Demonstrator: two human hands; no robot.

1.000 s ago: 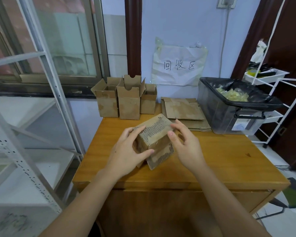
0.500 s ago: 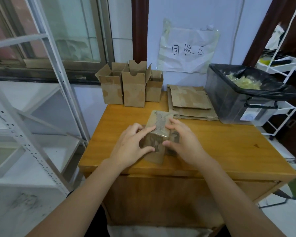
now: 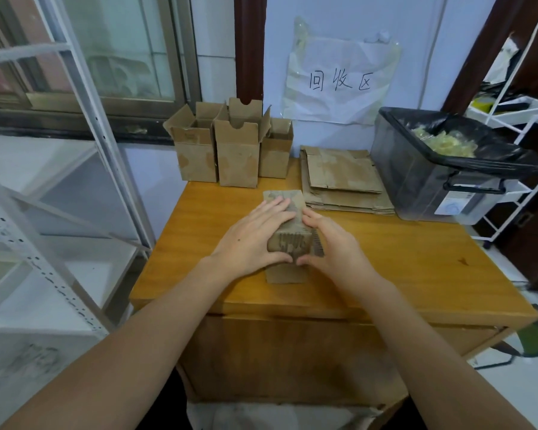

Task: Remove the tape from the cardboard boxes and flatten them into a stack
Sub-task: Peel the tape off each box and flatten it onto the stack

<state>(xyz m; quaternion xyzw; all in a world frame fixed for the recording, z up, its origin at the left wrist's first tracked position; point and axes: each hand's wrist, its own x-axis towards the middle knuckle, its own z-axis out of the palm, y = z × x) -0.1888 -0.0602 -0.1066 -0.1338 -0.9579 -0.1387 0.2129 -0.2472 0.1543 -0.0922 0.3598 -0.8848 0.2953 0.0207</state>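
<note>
My left hand [image 3: 255, 240] and right hand [image 3: 333, 249] press down on a cardboard box [image 3: 288, 231] in the middle of the wooden table [image 3: 401, 262], fingers laid nearly straight over its top and thumbs meeting at its near face. My palms hide both sides, so I cannot tell how far it has collapsed. Behind it stand three open boxes [image 3: 230, 147], with a flattened stack [image 3: 343, 181] beside them. The black-lined bin [image 3: 441, 181] holds crumpled tape [image 3: 438, 144], hard to make out.
</note>
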